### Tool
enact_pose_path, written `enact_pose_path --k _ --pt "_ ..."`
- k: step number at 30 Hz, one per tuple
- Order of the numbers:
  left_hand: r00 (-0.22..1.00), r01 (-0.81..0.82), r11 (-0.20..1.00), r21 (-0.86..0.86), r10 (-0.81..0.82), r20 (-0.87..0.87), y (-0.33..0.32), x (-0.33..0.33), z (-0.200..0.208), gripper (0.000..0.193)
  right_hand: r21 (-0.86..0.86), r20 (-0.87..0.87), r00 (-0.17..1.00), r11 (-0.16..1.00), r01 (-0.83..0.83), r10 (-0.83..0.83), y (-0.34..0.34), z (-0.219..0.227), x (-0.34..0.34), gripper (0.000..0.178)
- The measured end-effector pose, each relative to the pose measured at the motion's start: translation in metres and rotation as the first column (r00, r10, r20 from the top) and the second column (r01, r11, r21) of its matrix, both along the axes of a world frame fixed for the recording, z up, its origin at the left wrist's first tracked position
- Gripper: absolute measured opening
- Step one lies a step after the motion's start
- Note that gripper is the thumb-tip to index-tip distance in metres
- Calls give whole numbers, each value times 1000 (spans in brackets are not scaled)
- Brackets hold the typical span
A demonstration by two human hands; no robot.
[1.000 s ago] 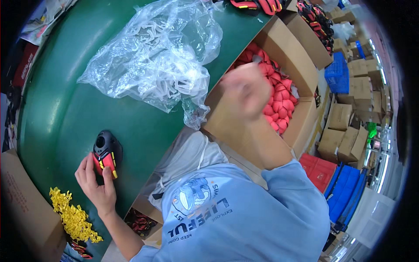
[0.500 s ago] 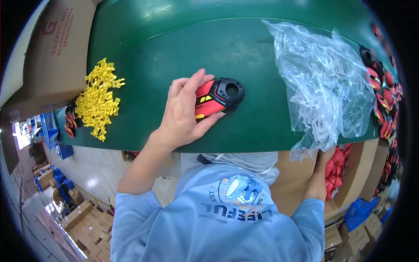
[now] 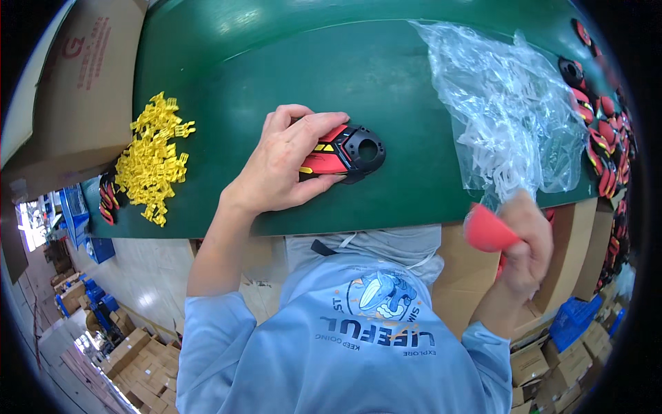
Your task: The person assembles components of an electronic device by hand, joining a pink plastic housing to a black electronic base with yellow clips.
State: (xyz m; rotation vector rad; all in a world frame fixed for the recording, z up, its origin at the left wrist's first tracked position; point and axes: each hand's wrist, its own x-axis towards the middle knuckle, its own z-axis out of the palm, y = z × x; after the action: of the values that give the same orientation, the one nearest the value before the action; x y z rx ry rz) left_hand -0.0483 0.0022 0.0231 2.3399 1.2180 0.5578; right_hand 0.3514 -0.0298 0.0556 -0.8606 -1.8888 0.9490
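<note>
My left hand (image 3: 279, 162) is closed round a red and black plastic shell (image 3: 364, 150) with yellow marks and a round hole at its right end. The shell lies on the green table (image 3: 345, 76), gripped between thumb and fingers, and my palm hides its left part. Over the table's near edge at the right, my right hand (image 3: 529, 241), blurred, pinches a smooth curved red plastic piece (image 3: 487, 229). Just beyond that hand lies a clear plastic bag (image 3: 507, 114) with whitish translucent parts inside.
Yellow plastic clips (image 3: 152, 162) are heaped on the left, beside a large cardboard box (image 3: 83, 83). More red and black shells (image 3: 603, 148) crowd the far right. An open carton (image 3: 569, 238) stands below the table's near right edge.
My right hand has risen from the carton below the table edge, bringing up the red piece. My left hand and the shell have shifted slightly, and the shell has turned a little.
</note>
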Motion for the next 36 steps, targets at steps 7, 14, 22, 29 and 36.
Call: enact_pose_path --k 7,14,22,29,36 --pt "964 -265 964 -3 265 35 -31 -28 -1 77 304 441 886 953 0 -141 60 -37 -119 20" --pt "968 -225 972 70 214 134 -36 -36 -18 85 105 388 796 881 462 -464 22 36 -40 5" --pt "973 -216 975 44 211 92 -31 -33 -17 82 193 697 615 922 334 -369 33 -3 -3 23" --pt "973 -223 973 61 218 73 -33 -27 -15 79 190 677 642 928 320 -360 29 -12 -9 12" --pt "972 -222 973 58 216 91 -31 -26 -17 78 193 460 764 891 412 -453 17 5 -8 13"
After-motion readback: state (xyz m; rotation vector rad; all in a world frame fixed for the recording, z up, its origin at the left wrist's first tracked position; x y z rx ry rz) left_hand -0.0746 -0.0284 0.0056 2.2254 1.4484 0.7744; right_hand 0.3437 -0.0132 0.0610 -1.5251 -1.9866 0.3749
